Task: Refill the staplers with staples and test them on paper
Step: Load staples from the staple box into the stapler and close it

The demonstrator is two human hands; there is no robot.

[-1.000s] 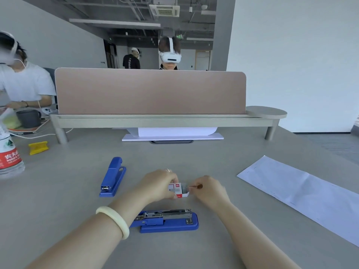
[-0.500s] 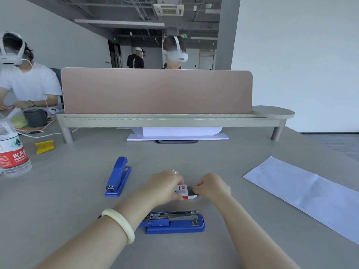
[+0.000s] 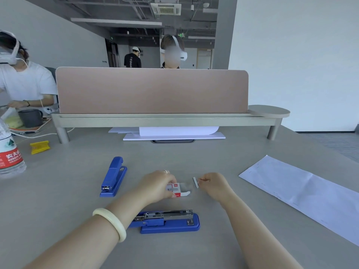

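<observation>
While the right hand point(image 3: 212, 186) pinches it, the staple strip point(image 3: 195, 182) looks grey.

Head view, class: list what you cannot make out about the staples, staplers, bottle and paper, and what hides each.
Staple box: head view, largely covered by the left hand gripping it; contents unseen.
Staple strip pinched by the right hand: too small to count.
Open stapler: rear hidden behind the left forearm.
Water bottle: cut off by the left edge.
Paper sheet: cut off by the right edge.
</observation>
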